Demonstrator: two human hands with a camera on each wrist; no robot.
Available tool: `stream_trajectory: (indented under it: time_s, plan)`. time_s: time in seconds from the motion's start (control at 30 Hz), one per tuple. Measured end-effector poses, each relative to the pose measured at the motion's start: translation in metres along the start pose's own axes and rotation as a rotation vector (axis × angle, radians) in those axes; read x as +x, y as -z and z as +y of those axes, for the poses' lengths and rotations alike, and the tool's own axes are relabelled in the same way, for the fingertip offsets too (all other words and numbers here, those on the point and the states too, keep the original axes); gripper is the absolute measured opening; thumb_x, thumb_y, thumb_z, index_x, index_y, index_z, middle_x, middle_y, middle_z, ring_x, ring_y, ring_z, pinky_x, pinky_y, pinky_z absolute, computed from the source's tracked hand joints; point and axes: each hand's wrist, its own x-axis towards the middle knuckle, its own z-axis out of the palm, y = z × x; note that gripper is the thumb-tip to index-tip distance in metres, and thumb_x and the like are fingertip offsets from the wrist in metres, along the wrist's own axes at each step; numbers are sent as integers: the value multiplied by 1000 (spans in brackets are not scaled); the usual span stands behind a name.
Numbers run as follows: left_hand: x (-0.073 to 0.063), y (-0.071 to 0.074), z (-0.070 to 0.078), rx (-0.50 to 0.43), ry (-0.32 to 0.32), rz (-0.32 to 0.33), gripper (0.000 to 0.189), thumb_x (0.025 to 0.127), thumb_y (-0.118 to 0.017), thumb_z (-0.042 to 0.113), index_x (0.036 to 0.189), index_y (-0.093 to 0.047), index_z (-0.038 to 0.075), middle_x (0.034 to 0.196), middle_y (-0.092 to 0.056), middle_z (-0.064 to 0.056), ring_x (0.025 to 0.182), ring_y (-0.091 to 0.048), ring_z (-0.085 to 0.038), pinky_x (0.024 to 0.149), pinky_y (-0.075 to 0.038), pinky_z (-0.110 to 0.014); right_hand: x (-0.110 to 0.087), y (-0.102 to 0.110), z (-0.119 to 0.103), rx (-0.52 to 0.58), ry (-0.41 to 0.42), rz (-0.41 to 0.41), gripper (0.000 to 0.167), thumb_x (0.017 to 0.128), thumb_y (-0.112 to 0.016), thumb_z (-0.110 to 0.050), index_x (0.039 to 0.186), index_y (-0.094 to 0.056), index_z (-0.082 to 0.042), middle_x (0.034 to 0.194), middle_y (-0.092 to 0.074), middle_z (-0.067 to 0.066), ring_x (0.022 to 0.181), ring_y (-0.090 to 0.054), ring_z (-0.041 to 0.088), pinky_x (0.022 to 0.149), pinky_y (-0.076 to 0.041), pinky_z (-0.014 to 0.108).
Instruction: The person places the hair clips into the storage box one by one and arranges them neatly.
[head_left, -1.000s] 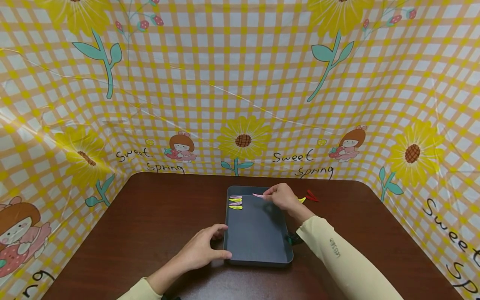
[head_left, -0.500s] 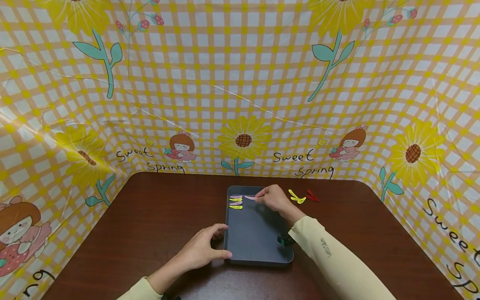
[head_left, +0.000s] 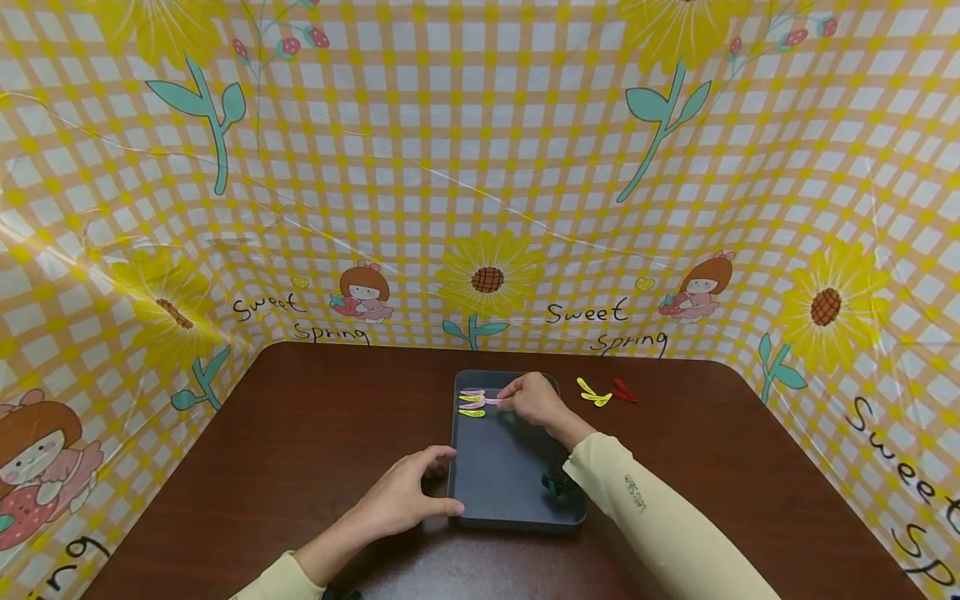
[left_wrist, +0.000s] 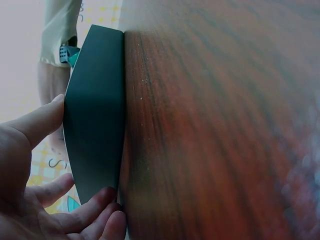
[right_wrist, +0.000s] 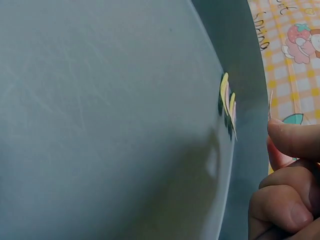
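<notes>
A dark grey tray (head_left: 510,471) stands on the brown table. My right hand (head_left: 538,402) pinches a pink snap hair clip (head_left: 491,402) between thumb and fingertips, close over the tray's far part. The held clip (right_wrist: 270,102) sticks up as a thin sliver in the right wrist view. Left of it, pink and yellow hair clips (head_left: 472,413) lie in a short column along the tray's left wall. With my left hand (head_left: 405,493), I touch the tray's left side, thumb at the near corner. In the left wrist view, relaxed fingers (left_wrist: 87,212) rest against the outer wall (left_wrist: 95,110).
Beyond the tray's right side, yellow hair clips (head_left: 592,394) and red ones (head_left: 624,391) lie loose on the table (head_left: 337,400). A checked cloth (head_left: 487,175) with sunflowers hangs around the back and sides.
My right hand has carried the pink hair clip leftward across the tray, close to the column of clips. The yellow clips on the table have come into full view. My left hand stays put.
</notes>
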Motion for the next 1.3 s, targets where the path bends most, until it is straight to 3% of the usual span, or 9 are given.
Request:
stream_trajectory:
  time_s: [0.27, 0.8, 1.3]
  plan:
    - [0, 0, -2, 3, -2, -4, 74, 80, -84, 46, 139, -56, 13, 114, -65, -2, 110, -60, -25, 92, -49, -49, -3, -11, -5, -29, 6, -9, 10, 88, -77, -11, 94, -79, -3, 98, -73, 7, 73, -51, 16, 59, -39, 27]
    - [1, 0, -2, 5, 6, -4, 75, 79, -85, 45, 140, -56, 13, 114, -65, -3, 110, -61, -25, 92, -48, -49, -4, -30, -3, -31, 78, -4, 5, 83, -77, -5, 87, -78, -3, 91, -73, 5, 71, -53, 14, 59, -39, 26]
    - [0, 0, -1, 4, 23, -7, 74, 79, -84, 48, 140, -56, 16, 114, -65, 0, 112, -60, -24, 93, -48, -49, -2, -42, 4, -44, 89, 9, 5, 81, -80, -5, 86, -77, -5, 87, -72, 3, 69, -53, 14, 60, -39, 26]
